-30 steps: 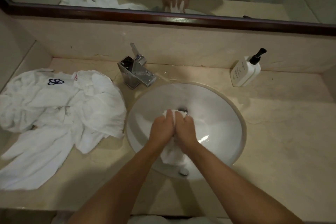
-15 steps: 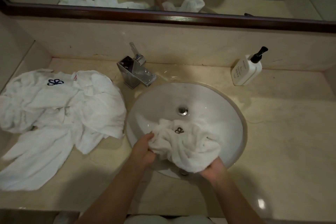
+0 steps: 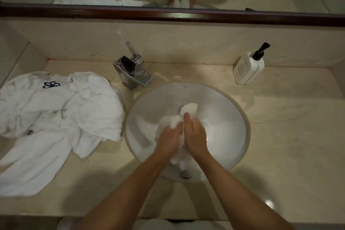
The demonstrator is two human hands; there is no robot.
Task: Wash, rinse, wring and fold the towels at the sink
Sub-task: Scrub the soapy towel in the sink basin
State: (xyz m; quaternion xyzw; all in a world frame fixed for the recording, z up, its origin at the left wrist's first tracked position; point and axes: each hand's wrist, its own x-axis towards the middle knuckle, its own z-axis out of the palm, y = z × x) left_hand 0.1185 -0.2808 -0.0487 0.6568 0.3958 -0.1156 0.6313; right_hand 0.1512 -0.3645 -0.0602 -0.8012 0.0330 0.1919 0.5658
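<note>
Two hands, the left hand (image 3: 169, 141) and right hand (image 3: 196, 137), squeeze a white towel (image 3: 188, 109) together inside the sink (image 3: 240, 117). More towels (image 3: 61, 117) lie left on the table (image 3: 289, 136), near the faucet (image 3: 133, 73); a soap bottle (image 3: 249, 68) stands behind.

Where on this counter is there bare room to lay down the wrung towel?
The widest bare patch is on the counter, right of the sink and in front of the soap bottle. A narrower strip runs along the front edge. The left side is crowded by the pile of towels, and the faucet stands behind the sink.
</note>
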